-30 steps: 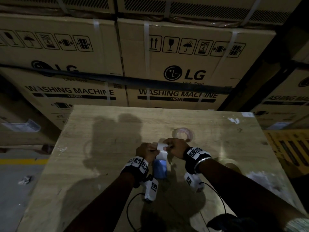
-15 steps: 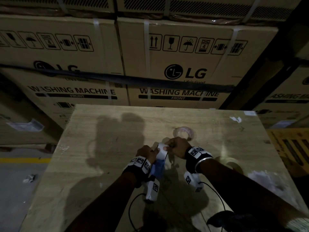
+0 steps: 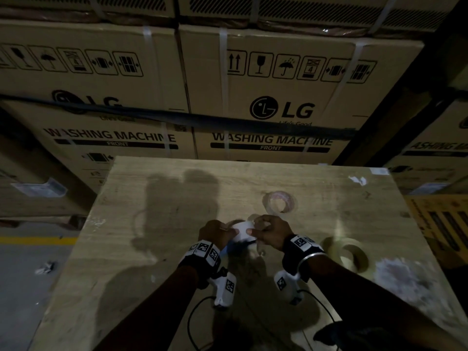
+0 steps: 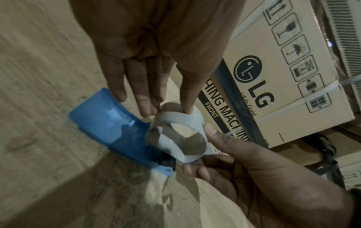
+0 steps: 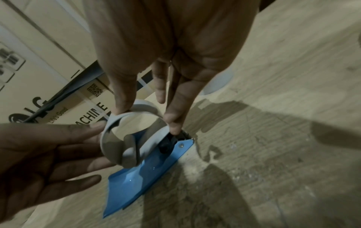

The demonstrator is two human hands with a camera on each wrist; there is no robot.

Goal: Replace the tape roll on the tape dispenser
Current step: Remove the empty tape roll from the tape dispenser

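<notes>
A pale, bent empty tape ring (image 4: 173, 115) (image 5: 126, 154) (image 3: 243, 230) is held just above the front end of the blue tape dispenser (image 4: 109, 123) (image 5: 132, 182) (image 3: 229, 248), which lies on the wooden table (image 3: 157, 249). My left hand (image 3: 222, 230) (image 4: 168, 108) pinches the ring's left rim between thumb and fingers. My right hand (image 3: 255, 229) (image 5: 148, 117) pinches its right rim. I cannot tell whether the ring still sits on the dispenser's black hub (image 5: 166, 146). A clear tape roll (image 3: 279, 201) lies just beyond the hands, and a second tape roll (image 3: 352, 254) lies to the right.
Stacked washing machine cartons (image 3: 278, 97) stand right behind the table's far edge. Paper scraps (image 3: 357, 179) lie at the far right corner and a pale scuffed patch (image 3: 400, 277) marks the right side. Floor with a yellow line (image 3: 35, 240) is on the left.
The ring has turned from upright over the dispenser to sideways between both hands. The blue dispenser has swung down and left under my left wrist. Both hands have shifted slightly.
</notes>
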